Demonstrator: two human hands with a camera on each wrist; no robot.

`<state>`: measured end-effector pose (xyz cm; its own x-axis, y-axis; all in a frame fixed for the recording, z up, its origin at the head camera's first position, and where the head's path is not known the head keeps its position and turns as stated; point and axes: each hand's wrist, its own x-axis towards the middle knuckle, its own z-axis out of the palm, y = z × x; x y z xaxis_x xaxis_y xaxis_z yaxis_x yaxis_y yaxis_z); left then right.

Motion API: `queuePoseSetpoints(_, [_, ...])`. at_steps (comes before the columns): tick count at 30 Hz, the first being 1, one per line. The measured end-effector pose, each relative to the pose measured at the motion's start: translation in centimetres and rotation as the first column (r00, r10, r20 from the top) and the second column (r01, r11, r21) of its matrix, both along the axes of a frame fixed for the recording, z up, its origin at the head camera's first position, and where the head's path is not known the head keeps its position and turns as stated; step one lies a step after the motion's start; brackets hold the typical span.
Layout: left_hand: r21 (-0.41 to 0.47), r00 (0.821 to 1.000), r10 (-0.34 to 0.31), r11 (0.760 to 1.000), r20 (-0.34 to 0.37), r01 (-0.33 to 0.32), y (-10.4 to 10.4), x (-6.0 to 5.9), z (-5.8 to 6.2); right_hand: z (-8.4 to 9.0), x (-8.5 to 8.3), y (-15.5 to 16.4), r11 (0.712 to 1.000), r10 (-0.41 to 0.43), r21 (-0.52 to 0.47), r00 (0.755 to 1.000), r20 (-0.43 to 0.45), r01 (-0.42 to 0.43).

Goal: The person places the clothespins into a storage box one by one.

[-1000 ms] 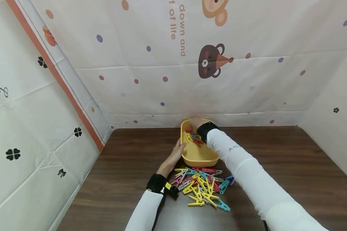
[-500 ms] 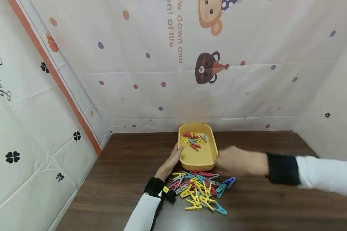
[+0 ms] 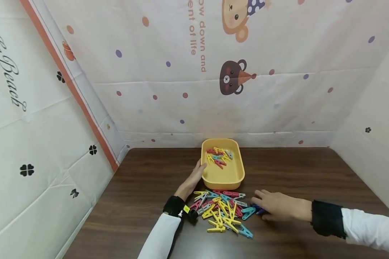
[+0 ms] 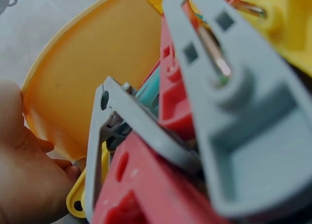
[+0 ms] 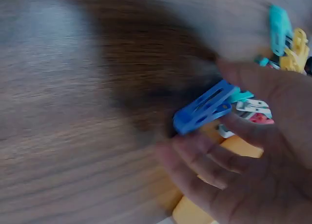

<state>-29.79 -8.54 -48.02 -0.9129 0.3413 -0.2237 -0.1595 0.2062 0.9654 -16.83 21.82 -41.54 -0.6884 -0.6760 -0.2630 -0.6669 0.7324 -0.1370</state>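
On the dark table (image 3: pixel 311 172), the right hand (image 3: pixel 280 208) lies flat, fingers spread over a blue clothespin (image 5: pixel 204 107) at the pile's right edge, lying slantwise; the left hand (image 3: pixel 194 178) rests against the yellow tub (image 3: pixel 223 178).

Head view looks down at table (image 3: pixel 311 172); wrist views sit close (right one blurred), sharing clothespin pile (image 3: pixel 223 212).

I see long white fabric sleeves on both my arms; each ends behind the fingers in a black wrist band; the band behind my left hand (image 3: pixel 194 176) carries a small yellow tag and a black round mount; my right hand (image 3: pixel 280 205) is bare.
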Motion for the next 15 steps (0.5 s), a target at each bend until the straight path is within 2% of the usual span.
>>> queuePoseSetpoints(5, [0.013, 1.000, 0.004, 1.000, -0.003, -0.004, 0.12, -0.17, 0.06, -0.35, -0.23, 0.25, 0.998, 0.025, -0.062, 0.999, -0.025, -0.027])
queuePoseSetpoints(11, [0.026, 1.000, 0.009, 1.000, -0.007, -0.009, 0.25, -0.52, -0.02, 0.17, -0.11, 0.28, 0.998, 0.006, -0.067, 0.999, 0.039, -0.004])
queuePoseSetpoints(15, [0.029, 1.000, 0.005, 1.000, -0.012, -0.005, 0.19, -0.40, -0.07, 0.30, 0.43, 0.49, 0.995, 0.071, -0.083, 0.992, 0.106, -0.062])
